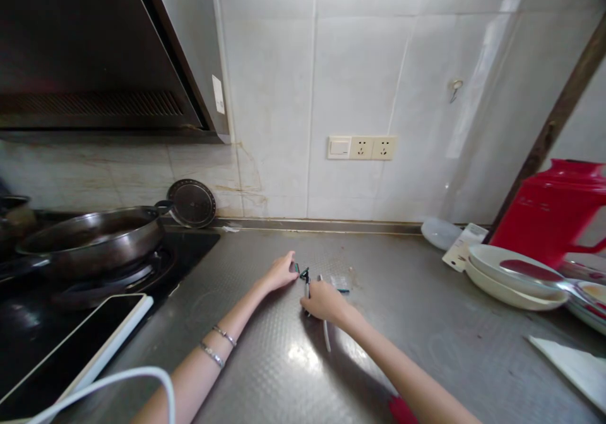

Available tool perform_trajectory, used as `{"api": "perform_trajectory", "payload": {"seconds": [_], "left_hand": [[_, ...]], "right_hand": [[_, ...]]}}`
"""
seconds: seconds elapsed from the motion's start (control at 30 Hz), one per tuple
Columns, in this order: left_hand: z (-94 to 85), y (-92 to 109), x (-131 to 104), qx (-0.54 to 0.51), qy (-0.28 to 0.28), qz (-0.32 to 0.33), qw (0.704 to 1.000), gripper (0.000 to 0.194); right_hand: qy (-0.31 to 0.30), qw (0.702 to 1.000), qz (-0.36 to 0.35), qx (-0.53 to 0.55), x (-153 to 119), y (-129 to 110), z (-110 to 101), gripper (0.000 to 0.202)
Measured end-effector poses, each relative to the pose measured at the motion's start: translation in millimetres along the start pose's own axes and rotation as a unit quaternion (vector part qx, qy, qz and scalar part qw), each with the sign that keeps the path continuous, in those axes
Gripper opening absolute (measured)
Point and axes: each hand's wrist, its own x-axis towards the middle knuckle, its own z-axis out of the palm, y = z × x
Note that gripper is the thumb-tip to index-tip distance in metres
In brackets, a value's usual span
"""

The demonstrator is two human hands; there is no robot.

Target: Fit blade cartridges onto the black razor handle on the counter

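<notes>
My left hand is over the steel counter, its fingertips pinched at a small dark green piece. Close on its right, my right hand is closed round a small tool with a dark head and a light grey handle, mostly hidden by the fingers. A thin white strip sticks out below the right hand. Beyond that hand, a short dark green stick lies on the counter.
A steel pan sits on the black stove at left, with a white-edged tablet and white cable in front. At right are stacked dishes, a red jug and a white sheet. Sockets are on the wall.
</notes>
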Motion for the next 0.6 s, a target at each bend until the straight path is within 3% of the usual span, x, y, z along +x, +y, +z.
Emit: {"api": "perform_trajectory", "payload": {"seconds": [0.4, 0.6], "left_hand": [[3.1, -4.0, 0.1, -0.010, 0.038, 0.023, 0.999, 0.045], [-11.0, 3.0, 1.2, -0.024, 0.102, 0.048, 0.993, 0.045]], "right_hand": [[0.008, 1.000, 0.007, -0.023, 1.3, -0.1, 1.3, 0.035], [0.060, 0.997, 0.043, -0.003, 8.6, 21.6, -29.2, 0.035]]}}
